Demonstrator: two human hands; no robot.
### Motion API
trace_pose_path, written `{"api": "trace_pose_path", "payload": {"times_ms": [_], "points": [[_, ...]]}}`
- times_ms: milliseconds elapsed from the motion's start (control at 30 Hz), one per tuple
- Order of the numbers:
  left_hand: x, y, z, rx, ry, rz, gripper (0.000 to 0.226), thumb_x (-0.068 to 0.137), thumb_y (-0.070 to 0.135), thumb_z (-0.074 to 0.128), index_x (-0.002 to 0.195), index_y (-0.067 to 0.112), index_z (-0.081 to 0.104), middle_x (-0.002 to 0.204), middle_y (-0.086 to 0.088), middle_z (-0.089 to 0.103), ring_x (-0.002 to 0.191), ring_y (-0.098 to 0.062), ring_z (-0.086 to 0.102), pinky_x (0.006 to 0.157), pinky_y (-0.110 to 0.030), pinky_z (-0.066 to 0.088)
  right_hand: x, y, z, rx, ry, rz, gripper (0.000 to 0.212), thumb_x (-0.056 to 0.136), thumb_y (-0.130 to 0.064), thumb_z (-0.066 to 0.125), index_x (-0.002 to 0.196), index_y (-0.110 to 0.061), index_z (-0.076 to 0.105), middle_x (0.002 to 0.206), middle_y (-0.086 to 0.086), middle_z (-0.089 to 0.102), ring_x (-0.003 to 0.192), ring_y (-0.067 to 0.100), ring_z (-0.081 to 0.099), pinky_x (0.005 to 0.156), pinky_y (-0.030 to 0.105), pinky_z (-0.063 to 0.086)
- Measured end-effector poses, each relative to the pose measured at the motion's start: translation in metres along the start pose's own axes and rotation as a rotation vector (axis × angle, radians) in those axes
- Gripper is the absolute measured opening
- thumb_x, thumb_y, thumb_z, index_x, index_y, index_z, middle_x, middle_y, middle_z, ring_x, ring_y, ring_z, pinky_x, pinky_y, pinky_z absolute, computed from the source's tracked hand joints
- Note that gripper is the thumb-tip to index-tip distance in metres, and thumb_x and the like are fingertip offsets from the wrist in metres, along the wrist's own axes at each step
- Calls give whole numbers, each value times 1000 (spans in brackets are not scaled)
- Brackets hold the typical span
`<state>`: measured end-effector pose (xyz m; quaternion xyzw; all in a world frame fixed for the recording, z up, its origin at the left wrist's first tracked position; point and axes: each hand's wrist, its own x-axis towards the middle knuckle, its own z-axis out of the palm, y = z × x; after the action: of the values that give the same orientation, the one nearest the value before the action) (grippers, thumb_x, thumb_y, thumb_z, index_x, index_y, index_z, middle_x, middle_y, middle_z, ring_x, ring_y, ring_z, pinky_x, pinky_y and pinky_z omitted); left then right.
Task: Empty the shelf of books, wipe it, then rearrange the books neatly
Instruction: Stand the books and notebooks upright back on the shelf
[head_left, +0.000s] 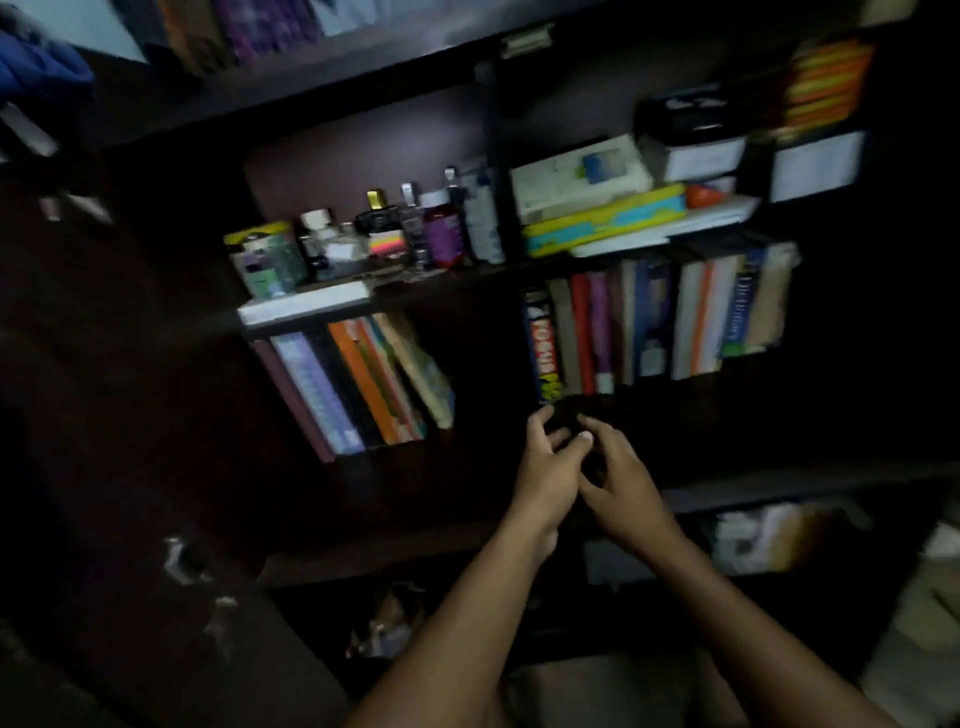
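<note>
Where the dark shelf (675, 415) fronts upright books (649, 327), left hand (545, 467) and right hand (618, 483) touch. Fingers curl around something dark; grip unclear. Leaning books (363, 384) stand left.

It is very dim in here; most of the dark shelf unit (395, 299) sinks into near black, and the left side and lower corners are lost. What light there is falls from above, catching the bottles (441, 228) and pale boxes (582, 174). Everything is smeared by motion blur, so book spines (649, 322) barely read. The shelves tilt and bow toward the edges. The left hand (545, 470) and right hand (621, 483) look soft, lit dully
</note>
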<state>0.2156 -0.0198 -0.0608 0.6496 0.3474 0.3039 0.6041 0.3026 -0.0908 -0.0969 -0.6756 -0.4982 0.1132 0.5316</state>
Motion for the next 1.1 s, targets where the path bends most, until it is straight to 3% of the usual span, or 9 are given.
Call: {"api": "trace_pose_path", "payload": {"times_ms": [100,200,333,433,633,733,833,900,1100], "points": [[-36,14,74,46,-309,15,51,95,28,67,139,38,43,139,-4,59,120,-16,62,97,-33,52,-60,1,-87,-34,207,83,53,90,-9,68,138,-21,50,132,-3,57,118,3,54,95,3,36],[-72,28,137,46,-523,44,44,97,25,67,134,35,46,133,-4,62,115,-16,65,89,-28,55,-126,3,-160,-46,360,162,46,90,-16,73,127,-30,51,124,-10,62,113,3,60,94,16,47],[-121,27,213,97,-747,83,49,81,42,72,125,43,49,130,1,65,119,-14,63,103,-33,50,-211,7,-229,-115,562,296,47,86,-15,76,123,-28,50,120,-5,60,110,7,60,87,18,48],[-158,26,267,169,-899,148,53,93,31,70,139,33,44,136,0,60,118,-6,60,90,-15,47,-263,7,-275,-199,704,349,44,84,-12,78,117,-27,52,116,-9,61,108,0,58,88,21,48],[-180,21,323,171,-985,198,41,96,8,65,121,35,48,125,8,55,93,5,63,73,-10,48,-321,27,-311,-276,882,486,37,83,-12,78,109,-28,57,108,-10,65,103,1,60,89,29,52],[-177,24,336,128,-951,197,46,96,8,66,129,32,45,128,10,50,106,-2,65,74,-11,51,-328,36,-318,-17,995,553,34,89,-19,74,116,-26,55,109,-2,67,100,9,65,86,41,57],[-162,27,355,183,-863,177,70,89,31,75,147,31,36,137,6,43,117,-14,59,98,-32,53,-318,34,-333,572,1170,536,41,95,-23,66,131,-15,46,123,14,63,105,26,67,84,47,59],[-147,28,373,220,-813,149,88,75,52,75,150,38,31,139,9,40,126,-16,53,108,-45,48,-311,32,-345,714,1270,490,54,95,-24,66,140,-17,38,129,13,59,108,31,66,89,50,58],[-120,43,434,275,-824,20,97,66,76,65,148,35,34,137,3,58,115,-19,63,99,-49,54,-298,27,-374,854,1279,530,60,94,-35,67,142,-23,34,127,10,61,95,38,73,75,55,61]]}}
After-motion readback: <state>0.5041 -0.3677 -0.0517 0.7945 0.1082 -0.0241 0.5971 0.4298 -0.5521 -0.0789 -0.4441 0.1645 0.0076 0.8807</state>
